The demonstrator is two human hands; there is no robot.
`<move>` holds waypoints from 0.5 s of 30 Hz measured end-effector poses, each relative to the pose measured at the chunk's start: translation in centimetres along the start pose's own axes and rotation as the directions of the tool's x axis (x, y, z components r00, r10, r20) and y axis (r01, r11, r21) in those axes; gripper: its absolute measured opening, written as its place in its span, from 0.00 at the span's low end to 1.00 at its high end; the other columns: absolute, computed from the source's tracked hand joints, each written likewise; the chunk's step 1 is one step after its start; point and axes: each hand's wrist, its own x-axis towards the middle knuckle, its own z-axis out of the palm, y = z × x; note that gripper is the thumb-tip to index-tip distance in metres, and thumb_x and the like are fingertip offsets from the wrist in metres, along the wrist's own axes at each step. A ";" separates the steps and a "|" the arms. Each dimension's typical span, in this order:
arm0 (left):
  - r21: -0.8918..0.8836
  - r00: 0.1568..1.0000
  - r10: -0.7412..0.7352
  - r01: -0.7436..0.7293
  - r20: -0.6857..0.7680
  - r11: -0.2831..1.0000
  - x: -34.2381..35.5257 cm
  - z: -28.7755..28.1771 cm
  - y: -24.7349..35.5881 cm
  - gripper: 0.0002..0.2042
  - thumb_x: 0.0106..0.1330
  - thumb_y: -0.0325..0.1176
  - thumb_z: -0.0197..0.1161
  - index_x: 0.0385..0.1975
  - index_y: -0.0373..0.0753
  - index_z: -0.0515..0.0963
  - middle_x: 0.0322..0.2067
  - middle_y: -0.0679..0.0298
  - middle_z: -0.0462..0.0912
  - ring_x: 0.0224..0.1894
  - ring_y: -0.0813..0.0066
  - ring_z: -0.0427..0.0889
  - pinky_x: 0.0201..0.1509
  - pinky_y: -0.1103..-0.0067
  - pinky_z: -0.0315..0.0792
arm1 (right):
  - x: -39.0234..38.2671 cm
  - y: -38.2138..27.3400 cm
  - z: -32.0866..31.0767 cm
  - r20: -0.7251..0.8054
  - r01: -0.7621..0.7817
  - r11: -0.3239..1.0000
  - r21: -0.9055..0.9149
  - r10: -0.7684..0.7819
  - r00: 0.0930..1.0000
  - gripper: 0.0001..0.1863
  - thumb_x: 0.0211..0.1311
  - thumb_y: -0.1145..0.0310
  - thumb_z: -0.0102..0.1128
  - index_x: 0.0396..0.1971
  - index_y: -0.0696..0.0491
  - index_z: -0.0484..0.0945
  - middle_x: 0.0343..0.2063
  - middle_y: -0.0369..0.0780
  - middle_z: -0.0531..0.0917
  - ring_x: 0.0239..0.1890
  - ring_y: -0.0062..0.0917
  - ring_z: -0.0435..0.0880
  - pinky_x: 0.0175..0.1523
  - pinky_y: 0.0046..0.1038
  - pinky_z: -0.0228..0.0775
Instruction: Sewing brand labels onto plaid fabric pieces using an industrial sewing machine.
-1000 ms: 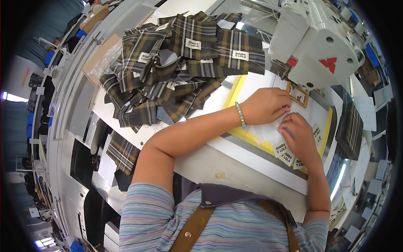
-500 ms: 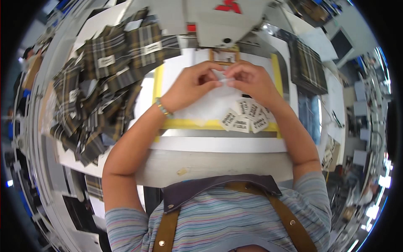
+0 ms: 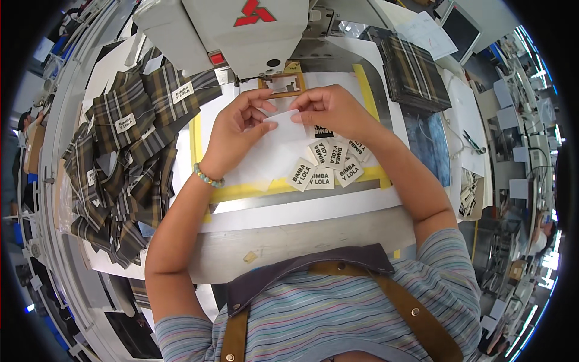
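A small, plain white piece, square-cornered and thin, spans the space between my hands. My left hand, a beaded bracelet at its wrist, has its thumb at the piece's left edge and its fingers curled above. My right hand pinches the other edge between thumb and fingers. Below them lies a loose group of cream labels with black lettering, and one dark label rests under my right hand. Just beyond my fingers is the sewing machine's brown clamp frame.
The white machine head overhangs the far side. Plaid cloth pieces with sewn labels heap up at left. At right stand a plaid stack, snips and a box of labels. Yellow tape borders the white work sheet.
The whole view has swung, so the machine head now sits further left and larger. My hands have parted slightly, and the white piece between them shows more plainly.
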 end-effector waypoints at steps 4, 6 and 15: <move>0.126 1.000 -0.009 0.009 -0.002 0.992 -0.1 0.0 0.0 0.22 0.68 0.17 0.71 0.62 0.33 0.80 0.42 0.69 0.85 0.41 0.85 0.81 0.46 0.84 0.78 | -0.1 -0.1 -0.1 0.011 -0.011 0.995 -0.097 0.012 1.000 0.09 0.69 0.73 0.73 0.43 0.61 0.88 0.32 0.34 0.88 0.34 0.14 0.84 0.43 0.19 0.77; 0.212 1.000 -0.025 0.025 -0.003 0.977 -0.3 0.0 0.2 0.20 0.68 0.17 0.70 0.60 0.33 0.81 0.40 0.69 0.85 0.41 0.85 0.81 0.48 0.84 0.78 | -0.1 0.0 -0.4 0.014 0.020 0.990 -0.137 -0.018 1.000 0.08 0.69 0.72 0.73 0.41 0.61 0.88 0.31 0.34 0.88 0.33 0.14 0.84 0.42 0.20 0.77; 0.678 0.943 0.331 -0.269 0.040 0.684 -0.5 0.1 0.6 0.12 0.65 0.21 0.71 0.48 0.36 0.87 0.41 0.58 0.88 0.42 0.65 0.86 0.45 0.74 0.80 | 2.5 1.3 -5.3 -0.212 -0.133 0.876 -0.464 0.036 0.977 0.10 0.69 0.68 0.72 0.42 0.59 0.90 0.27 0.35 0.88 0.28 0.16 0.85 0.35 0.22 0.75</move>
